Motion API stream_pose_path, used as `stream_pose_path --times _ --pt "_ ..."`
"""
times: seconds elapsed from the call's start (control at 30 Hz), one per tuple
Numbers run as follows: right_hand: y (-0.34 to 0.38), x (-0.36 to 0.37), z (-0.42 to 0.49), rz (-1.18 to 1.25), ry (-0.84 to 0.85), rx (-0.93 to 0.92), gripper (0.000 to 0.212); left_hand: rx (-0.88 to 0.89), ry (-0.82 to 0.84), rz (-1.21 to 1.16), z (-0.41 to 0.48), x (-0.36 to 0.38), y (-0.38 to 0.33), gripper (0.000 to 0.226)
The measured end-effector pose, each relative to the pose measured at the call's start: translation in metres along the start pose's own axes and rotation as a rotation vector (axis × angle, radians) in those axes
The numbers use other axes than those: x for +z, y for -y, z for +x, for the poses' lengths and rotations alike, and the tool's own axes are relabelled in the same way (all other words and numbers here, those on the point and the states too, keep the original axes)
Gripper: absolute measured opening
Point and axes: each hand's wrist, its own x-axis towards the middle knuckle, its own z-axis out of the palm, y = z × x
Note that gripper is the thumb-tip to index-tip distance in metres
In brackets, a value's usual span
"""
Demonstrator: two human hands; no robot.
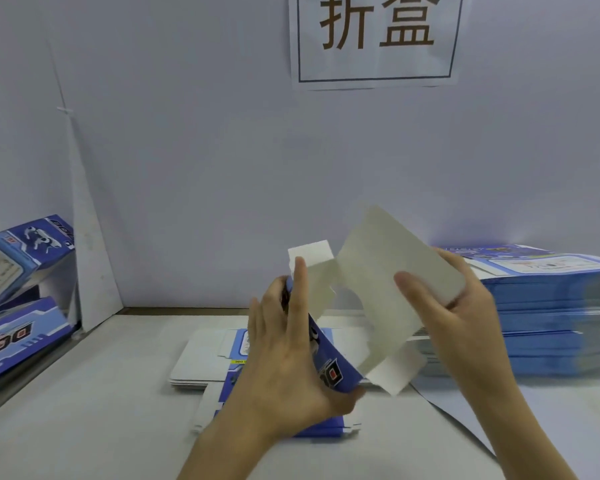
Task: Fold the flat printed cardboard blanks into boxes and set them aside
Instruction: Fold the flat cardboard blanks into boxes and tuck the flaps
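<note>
In the centre of the frame a half-opened blue-printed, grey-backed cardboard blank [378, 282] is held above the white table [101, 393]. The left hand [291, 358] grips its blue panel, thumb underneath, forefinger straight along a flap. The right hand [465, 306] pinches the bare grey panel, thumb in front. The blank looks light, thin and springy and would probably crease easily, so it is best held near the score lines, not by the loose flaps.

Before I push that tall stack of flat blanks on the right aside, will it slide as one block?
Probably not. The stack of flat blanks is many loose thin printed sheets, so upper layers would likely shear off. It looks heavy for its footprint; pushing low seems safer.
</note>
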Motion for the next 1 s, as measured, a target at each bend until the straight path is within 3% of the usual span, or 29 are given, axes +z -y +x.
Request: stream_pose_path --times 0.13,0.37,0.43,0.57,0.63,0.7,0.77,1.0 --pt "-0.001 -0.008 0.003 -0.119 -0.079 -0.173 0.028 0.094 0.044 -0.026 0.001 -0.016 0.002 0.14" --pt "-0.008 -0.005 0.001 -0.43 -0.008 -0.537 0.041 0.137 0.01 -0.136 -0.002 -0.022 0.005 0.14" --pt "-0.009 -0.006 0.001 -0.357 0.038 -0.423 0.033 0.166 0.001 -0.068 -0.003 -0.017 0.004 0.14" --pt "0.001 -0.007 0.002 0.186 0.15 0.053 0.024 0.126 -0.045 -0.032 0.005 -0.016 0.0 0.127" --pt "0.002 -0.006 0.003 0.228 0.15 0.176 0.025 0.058 -0.128 -0.044 0.01 -0.02 -0.004 0.121" --pt "0.005 -0.003 0.0 0.348 0.216 0.278 0.015 0.19 -0.117 0.099 0.008 -0.021 -0.002 0.126" --pt "0.008 0.002 -0.002 0.522 0.245 0.382 0.028 0.25 -0.084 0.178 0.003 -0.023 0.003 0.137" --pt "0.009 0.0 0.001 0.541 0.179 0.387 0.033 0.294 -0.124 0.275 0.004 -0.03 0.007 0.131"
